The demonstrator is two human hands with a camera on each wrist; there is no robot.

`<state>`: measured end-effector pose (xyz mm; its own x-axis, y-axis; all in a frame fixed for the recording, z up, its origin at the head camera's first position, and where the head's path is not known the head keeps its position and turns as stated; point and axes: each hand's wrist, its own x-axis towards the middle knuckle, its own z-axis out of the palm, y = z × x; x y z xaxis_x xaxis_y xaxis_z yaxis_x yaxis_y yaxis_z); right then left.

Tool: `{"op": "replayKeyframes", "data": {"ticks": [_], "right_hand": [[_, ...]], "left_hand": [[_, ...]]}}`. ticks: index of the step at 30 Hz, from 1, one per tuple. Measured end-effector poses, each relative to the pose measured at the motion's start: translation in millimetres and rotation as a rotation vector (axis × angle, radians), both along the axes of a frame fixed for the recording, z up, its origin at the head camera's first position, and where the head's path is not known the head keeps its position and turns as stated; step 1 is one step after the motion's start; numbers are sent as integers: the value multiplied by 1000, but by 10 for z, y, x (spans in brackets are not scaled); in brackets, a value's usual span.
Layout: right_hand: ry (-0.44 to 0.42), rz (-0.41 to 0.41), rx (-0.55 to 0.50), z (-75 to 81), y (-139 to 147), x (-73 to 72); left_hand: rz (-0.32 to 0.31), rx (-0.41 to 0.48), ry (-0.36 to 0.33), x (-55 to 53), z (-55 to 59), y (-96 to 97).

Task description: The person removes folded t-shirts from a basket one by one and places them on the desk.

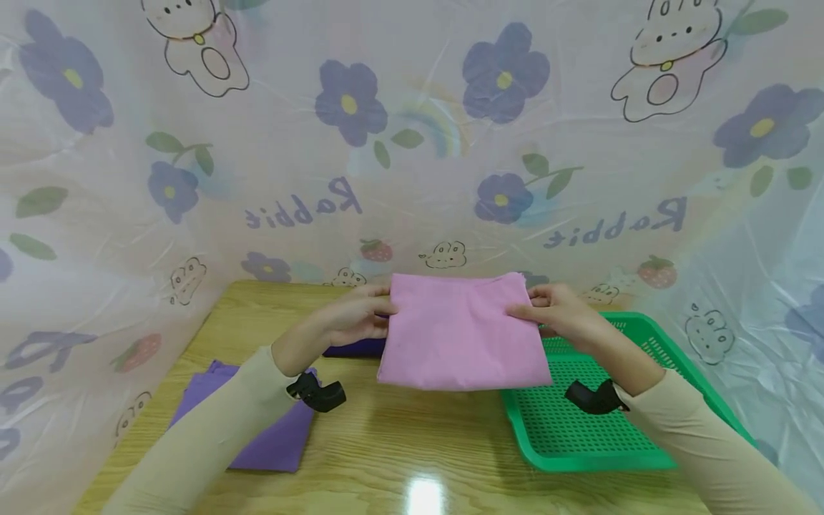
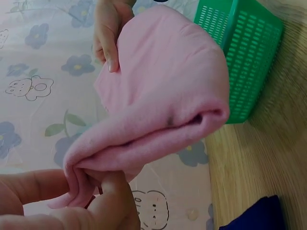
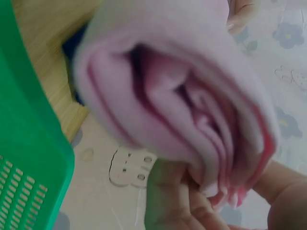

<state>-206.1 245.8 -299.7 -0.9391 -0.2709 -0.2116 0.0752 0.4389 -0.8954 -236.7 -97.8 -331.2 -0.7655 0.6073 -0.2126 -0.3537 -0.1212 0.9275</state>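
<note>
A folded pink cloth (image 1: pixel 460 332) hangs above the table between both hands, its layers visible at the side edges in the wrist views. My left hand (image 1: pixel 357 315) pinches its upper left edge, thumb in front. At the upper right edge my right hand (image 1: pixel 560 315) grips it the same way, with thumb on the front face and fingers behind. Seen from the right wrist, several folded layers of the pink cloth (image 3: pixel 177 105) stack up between thumb and fingers. The left wrist view shows a thick fold of the pink cloth (image 2: pixel 158 124) with a small dark spot.
A green perforated basket (image 1: pixel 592 465) stands on the right of the wooden table (image 1: pixel 386 443), partly under the right forearm. A purple folded cloth (image 1: pixel 273 443) lies at left beneath the left forearm. Behind the pink cloth is a dark blue folded cloth (image 1: pixel 354 349). Patterned sheeting (image 1: pixel 412 164) surrounds the table.
</note>
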Motion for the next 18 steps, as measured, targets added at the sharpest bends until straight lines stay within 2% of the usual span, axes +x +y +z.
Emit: {"op": "replayKeyframes", "data": {"ticks": [7, 18], "right_hand": [[-26, 22, -44, -61, -158, 12], [-69, 62, -128, -237, -330, 27]], "left_hand": [[9, -30, -19, 44, -4, -195], [8, -56, -12, 95, -97, -412]]}}
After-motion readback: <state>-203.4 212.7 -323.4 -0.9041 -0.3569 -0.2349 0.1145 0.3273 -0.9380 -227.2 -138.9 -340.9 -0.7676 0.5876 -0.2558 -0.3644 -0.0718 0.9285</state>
